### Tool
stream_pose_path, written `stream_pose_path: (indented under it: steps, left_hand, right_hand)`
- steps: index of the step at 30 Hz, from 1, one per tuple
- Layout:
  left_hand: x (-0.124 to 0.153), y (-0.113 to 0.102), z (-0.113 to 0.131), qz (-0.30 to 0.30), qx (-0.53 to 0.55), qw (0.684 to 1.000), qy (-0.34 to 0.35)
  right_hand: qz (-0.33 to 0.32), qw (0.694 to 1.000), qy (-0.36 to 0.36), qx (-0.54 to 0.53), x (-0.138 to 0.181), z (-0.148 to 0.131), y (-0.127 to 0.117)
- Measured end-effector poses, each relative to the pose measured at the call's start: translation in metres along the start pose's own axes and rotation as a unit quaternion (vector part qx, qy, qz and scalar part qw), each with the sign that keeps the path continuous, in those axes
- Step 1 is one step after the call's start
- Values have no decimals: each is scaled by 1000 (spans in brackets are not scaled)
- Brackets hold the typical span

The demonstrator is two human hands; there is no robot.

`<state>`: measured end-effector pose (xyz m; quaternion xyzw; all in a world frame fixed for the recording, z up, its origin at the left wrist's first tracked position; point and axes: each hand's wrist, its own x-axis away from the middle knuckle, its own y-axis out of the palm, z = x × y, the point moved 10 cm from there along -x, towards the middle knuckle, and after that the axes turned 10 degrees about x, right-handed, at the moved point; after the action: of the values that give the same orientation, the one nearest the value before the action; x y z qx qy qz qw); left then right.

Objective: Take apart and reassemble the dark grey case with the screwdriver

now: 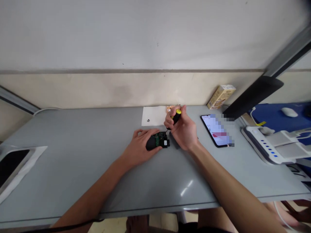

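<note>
My left hand (pixel 143 144) grips a small black device (pixel 151 142), its green circuit board showing, against the grey table. In my right hand (pixel 184 130) is a screwdriver (pixel 177 117) with a yellow and black handle, tilted, its shaft pointing down at the board. Whether the tip touches a screw is too small to tell. Partly hidden under my right hand lies a dark flat piece (pixel 175 142). Behind the device, a white paper (pixel 154 116) carries a few tiny black parts (pixel 148 120), perhaps screws.
To the right lie a lit phone (pixel 217 131) and a white power strip (pixel 267 145) with plugs. A drink carton (pixel 220 97) stands by the wall beside a black cylindrical object (pixel 254 95). A black tablet-like object (pixel 12 165) on white sheeting lies at the left.
</note>
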<state>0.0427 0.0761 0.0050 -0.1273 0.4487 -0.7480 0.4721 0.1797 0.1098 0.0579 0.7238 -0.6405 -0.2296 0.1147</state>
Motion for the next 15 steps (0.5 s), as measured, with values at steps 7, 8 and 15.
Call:
stream_pose_path:
  steps: [7,8,15]
  left_hand:
    - [1,-2,-6,10,26,999,-24]
    - [1,-3,-6,11,30,999,-26]
    - [0,-1,-2,-4,23,1000,-10]
  right_hand:
    - [-1,1000,-16,-3,2,-6,5]
    - [-2,1000,-15,-3,2,-6,5]
    - [5,1000,-4,18,2,-3,2]
